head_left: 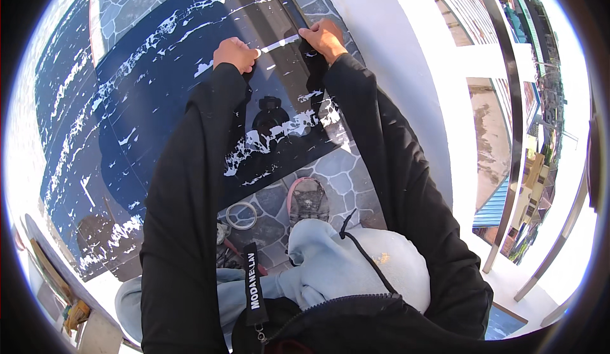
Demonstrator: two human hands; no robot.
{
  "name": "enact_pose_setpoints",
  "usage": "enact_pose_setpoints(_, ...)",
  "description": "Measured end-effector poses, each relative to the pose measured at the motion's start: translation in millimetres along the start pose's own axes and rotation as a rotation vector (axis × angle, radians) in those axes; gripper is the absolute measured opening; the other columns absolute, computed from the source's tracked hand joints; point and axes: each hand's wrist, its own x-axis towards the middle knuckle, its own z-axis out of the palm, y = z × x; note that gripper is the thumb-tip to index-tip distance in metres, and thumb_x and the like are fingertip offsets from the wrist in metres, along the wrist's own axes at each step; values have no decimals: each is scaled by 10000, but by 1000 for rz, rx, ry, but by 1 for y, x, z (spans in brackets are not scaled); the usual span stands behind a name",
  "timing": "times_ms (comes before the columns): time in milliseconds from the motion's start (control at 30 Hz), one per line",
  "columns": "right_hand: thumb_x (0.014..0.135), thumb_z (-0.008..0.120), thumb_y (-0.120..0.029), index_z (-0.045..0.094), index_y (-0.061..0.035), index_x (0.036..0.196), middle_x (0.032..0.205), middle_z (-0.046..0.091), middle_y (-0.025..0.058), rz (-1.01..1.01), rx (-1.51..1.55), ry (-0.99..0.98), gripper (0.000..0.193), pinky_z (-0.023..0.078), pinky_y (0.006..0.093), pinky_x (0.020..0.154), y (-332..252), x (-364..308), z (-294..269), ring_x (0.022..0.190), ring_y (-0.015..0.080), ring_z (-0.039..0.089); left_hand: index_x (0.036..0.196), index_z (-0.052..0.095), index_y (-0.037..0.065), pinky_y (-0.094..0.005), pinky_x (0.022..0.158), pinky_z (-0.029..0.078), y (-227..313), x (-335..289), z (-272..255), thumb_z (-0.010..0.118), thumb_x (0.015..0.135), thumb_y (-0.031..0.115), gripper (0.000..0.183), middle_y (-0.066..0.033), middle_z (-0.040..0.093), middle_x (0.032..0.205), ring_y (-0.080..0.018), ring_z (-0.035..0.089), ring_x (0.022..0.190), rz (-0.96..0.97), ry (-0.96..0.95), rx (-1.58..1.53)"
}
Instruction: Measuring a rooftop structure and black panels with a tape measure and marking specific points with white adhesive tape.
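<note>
A short white strip of tape [279, 43] stretches between my two hands, over a glossy dark slab [184, 93] with white marble-like veins. My left hand [235, 54] is closed, pinching the strip's left end. At its right end, the thumb and fingers of my right hand [325, 39] are pressed together on it. I cannot tell whether the strip touches the slab along its whole length. The slab mirrors my head and the sky.
A pale ring [241, 215], like a tape roll, lies on stone-patterned floor [273, 196] by my shoe [307, 200]. A white wall ledge [387, 68] runs along the right, with metal railing [513, 132] and rooftops beyond. A wooden piece [76, 314] is at lower left.
</note>
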Motion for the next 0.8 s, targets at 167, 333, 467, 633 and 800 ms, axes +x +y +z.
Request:
enact_pose_setpoints(167,701,716,-553,667,52,692,671,656,194,86,10,-159,607,492,421,637,-17,-1,1,625,318,644,1203,536,44,-483,1028,360,-3,-45,46,559,872,251,392,-124,523,1313,-292,466,1248,671,413,551)
enact_pose_setpoints(333,668,771,-503,691,45,887,841,691,218,151,-110,-286,596,522,410,710,-29,-1,-10,775,349,680,1440,300,-43,-544,1130,179,-12,-48,89,437,938,455,721,-182,316,1501,-326,279,1402,752,318,858)
enact_pose_setpoints(467,666,780,-509,667,56,917,876,690,216,108,-43,-157,628,520,403,734,-18,-1,-6,823,341,680,1451,270,-42,-534,1140,160,-25,-51,78,430,946,490,751,-191,259,1523,-328,256,1410,746,326,812)
enact_pose_setpoints(633,673,758,-595,601,14,869,864,658,186,69,-72,-75,659,499,395,747,-7,-3,-2,814,301,643,1442,293,-37,-578,1128,146,-29,-68,60,450,947,478,731,-187,283,1505,-356,242,1408,675,326,878)
enact_pose_setpoints(800,697,727,-610,601,19,908,917,660,202,174,37,-285,676,497,398,789,-39,-9,-15,892,302,647,1439,319,-13,-623,1109,137,-18,-70,58,469,940,459,703,-203,293,1495,-378,220,1411,705,335,904)
